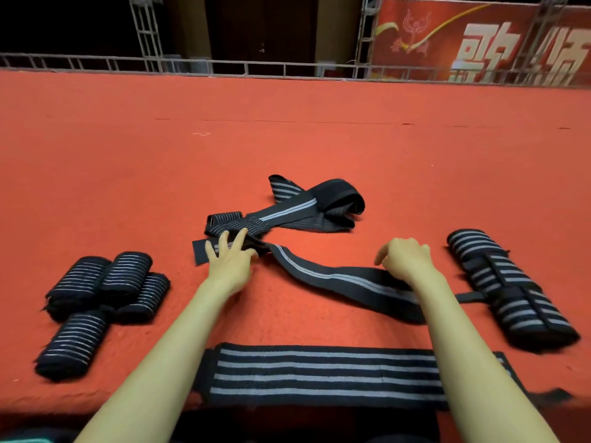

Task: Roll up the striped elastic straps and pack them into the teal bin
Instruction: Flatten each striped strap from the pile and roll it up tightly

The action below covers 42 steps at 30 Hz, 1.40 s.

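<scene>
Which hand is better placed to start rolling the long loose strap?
Left, probably: the left hand touches the strap at its end with spread fingers; the right hand is over the middle, fingers curled.

Black elastic straps with grey stripes, some rolled and some loose, on the red carpet.
Four rolled straps lie clustered at left, touching. Two larger rolled bundles lie end to end at right. A loose strap runs twisted across the middle, a tangled heap lies just beyond it, and a wide flat strap lies crosswise nearest.
</scene>
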Each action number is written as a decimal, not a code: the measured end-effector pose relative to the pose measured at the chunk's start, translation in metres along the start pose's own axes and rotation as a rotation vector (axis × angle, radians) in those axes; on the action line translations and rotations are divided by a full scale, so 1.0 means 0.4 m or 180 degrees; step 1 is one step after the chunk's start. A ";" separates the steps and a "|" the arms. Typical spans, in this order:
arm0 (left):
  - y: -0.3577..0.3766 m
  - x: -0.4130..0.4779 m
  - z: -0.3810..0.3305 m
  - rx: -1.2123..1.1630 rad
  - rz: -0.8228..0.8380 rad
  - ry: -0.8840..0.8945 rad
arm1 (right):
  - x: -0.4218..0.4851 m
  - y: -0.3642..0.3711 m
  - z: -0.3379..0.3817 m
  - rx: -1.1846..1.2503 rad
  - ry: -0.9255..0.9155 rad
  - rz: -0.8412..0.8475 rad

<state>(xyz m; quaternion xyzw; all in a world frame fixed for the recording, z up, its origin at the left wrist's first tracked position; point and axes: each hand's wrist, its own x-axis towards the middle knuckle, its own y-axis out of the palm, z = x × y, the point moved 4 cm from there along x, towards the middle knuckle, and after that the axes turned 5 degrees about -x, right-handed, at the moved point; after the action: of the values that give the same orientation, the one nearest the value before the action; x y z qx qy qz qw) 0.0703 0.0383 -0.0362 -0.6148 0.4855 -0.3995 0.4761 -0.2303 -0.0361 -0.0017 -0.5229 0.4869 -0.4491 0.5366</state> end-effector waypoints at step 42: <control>-0.035 -0.085 0.156 -0.2130 -0.0757 -0.0978 | -0.094 0.207 0.301 0.0980 -0.2654 -0.0389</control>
<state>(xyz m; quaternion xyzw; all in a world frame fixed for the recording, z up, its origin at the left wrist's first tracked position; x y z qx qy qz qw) 0.1257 0.0850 -0.0378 -0.8409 0.4373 -0.1747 0.2667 -0.1179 0.0203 -0.0848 -0.6011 0.1247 -0.2980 0.7309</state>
